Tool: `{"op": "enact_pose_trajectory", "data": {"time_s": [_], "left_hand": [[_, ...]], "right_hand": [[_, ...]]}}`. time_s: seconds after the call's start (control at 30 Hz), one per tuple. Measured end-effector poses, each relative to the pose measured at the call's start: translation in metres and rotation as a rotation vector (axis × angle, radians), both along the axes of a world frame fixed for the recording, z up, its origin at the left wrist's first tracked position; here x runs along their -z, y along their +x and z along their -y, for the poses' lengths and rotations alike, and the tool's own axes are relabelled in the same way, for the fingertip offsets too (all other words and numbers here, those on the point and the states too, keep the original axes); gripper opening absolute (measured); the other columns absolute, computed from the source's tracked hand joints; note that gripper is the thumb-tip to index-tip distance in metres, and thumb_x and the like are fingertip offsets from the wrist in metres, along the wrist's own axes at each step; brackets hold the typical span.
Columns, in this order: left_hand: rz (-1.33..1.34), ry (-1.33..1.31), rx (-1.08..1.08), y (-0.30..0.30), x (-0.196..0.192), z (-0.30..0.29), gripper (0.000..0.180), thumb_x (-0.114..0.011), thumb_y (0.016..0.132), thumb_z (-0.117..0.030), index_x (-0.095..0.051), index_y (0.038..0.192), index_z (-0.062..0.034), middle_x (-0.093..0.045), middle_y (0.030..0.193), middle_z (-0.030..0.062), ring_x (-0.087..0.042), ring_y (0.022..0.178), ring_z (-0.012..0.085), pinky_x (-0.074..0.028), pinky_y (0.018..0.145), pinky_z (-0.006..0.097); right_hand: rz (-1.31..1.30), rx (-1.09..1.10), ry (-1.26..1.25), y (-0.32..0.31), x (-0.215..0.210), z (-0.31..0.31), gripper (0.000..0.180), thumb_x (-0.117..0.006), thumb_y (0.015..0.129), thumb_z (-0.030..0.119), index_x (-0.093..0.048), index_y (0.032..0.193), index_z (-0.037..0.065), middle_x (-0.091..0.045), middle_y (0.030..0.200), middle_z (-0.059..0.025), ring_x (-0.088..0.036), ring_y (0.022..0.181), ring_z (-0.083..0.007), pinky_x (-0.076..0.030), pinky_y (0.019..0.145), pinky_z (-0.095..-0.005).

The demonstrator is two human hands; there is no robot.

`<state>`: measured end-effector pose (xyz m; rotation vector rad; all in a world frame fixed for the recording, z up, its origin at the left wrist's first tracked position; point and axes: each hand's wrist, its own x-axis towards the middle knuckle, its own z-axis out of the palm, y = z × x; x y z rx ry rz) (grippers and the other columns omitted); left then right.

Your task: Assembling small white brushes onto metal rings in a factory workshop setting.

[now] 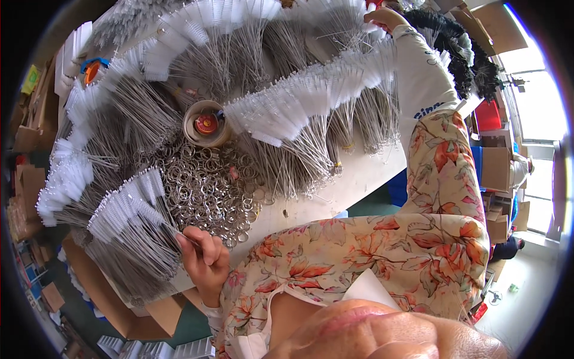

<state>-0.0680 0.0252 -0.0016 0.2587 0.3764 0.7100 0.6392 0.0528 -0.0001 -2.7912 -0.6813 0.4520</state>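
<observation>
Right now I see my left hand [203, 254] low at the near edge of the white table [359, 179], fingers curled together and pinching a thin wire stem from the bundle of white-tipped wire brushes [128, 209] that lies just beside it. Touching that bundle on its right is a heap of metal split rings [209, 191], spread across the middle of the table. Behind the rings stands a round cardboard tape roll [206, 124] with a red cap in its hollow.

My right hand [385, 18] is stretched far out, well apart from the left, at the back of the table among the long fan of white brushes [311, 96]; its fingers look closed over something there, but I cannot tell what they grip. A pile of black brushes [463, 48] lies beyond that arm. Cardboard boxes [496, 167] stand off the table to the right.
</observation>
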Motion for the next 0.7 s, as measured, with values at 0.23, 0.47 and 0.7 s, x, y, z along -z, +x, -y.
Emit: {"op": "enact_pose_trajectory", "data": {"time_s": [0.23,0.47,0.7], "left_hand": [[0.014,-0.024,-0.006,-0.002,0.01,0.003,0.036,-0.032,0.099,-0.037,-0.051,0.094,-0.007,-0.033,0.055,-0.0005,-0.023,0.046,0.0069,-0.019,0.037,0.021],[0.035,-0.044,0.078,0.002,0.015,0.005,0.034,-0.036,0.098,-0.036,-0.053,0.093,-0.0076,-0.032,0.056,-0.0012,-0.023,0.047,0.0062,-0.018,0.038,0.02],[-0.022,-0.007,0.023,-0.005,0.01,0.01,0.033,-0.036,0.099,-0.035,-0.053,0.092,-0.0079,-0.033,0.058,-0.0011,-0.024,0.049,0.0065,-0.019,0.038,0.02]], "right_hand": [[-0.114,0.02,0.119,0.009,-0.008,-0.004,0.028,-0.064,0.072,0.035,-0.057,0.068,0.009,-0.043,0.051,0.0013,-0.037,0.04,-0.0078,-0.025,0.034,-0.0236],[0.115,-0.03,-0.127,0.074,-0.004,-0.016,0.024,-0.063,0.078,0.029,-0.06,0.08,0.005,-0.05,0.061,-0.0022,-0.047,0.048,-0.0131,-0.037,0.041,-0.0299],[-0.024,-0.106,0.175,-0.037,0.025,-0.087,0.02,-0.063,0.081,0.022,-0.059,0.09,0.005,-0.057,0.075,-0.0056,-0.055,0.059,-0.017,-0.045,0.051,-0.0318]]}}
